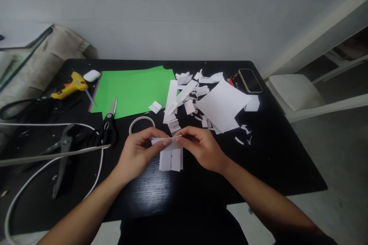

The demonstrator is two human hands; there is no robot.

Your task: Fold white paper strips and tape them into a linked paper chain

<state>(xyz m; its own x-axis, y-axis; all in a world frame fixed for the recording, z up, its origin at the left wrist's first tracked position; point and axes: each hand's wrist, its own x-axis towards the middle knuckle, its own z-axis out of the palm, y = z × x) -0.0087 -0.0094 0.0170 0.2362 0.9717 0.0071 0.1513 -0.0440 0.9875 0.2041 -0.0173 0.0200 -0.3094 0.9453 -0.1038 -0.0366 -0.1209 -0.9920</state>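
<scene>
Both my hands meet over the middle of the black table [273, 160], pinching a small folded white paper piece [171, 157]. My left hand [138, 152] grips its left upper edge with thumb and fingers closed. My right hand [201, 147] pinches the right upper edge. Paper flaps hang down below the fingers. Just beyond the hands lies a heap of white paper scraps [184, 99] and a larger white sheet [222, 105]. A roll of clear tape [141, 124] sits by my left hand.
Green paper sheets [133, 90] lie at the back. Black scissors [107, 124], pliers [61, 149], a white cable [51, 160], a yellow glue gun [70, 85] and a white earbud case [92, 75] fill the left side. A phone [250, 80] rests back right. A white chair [290, 92] stands beside the table.
</scene>
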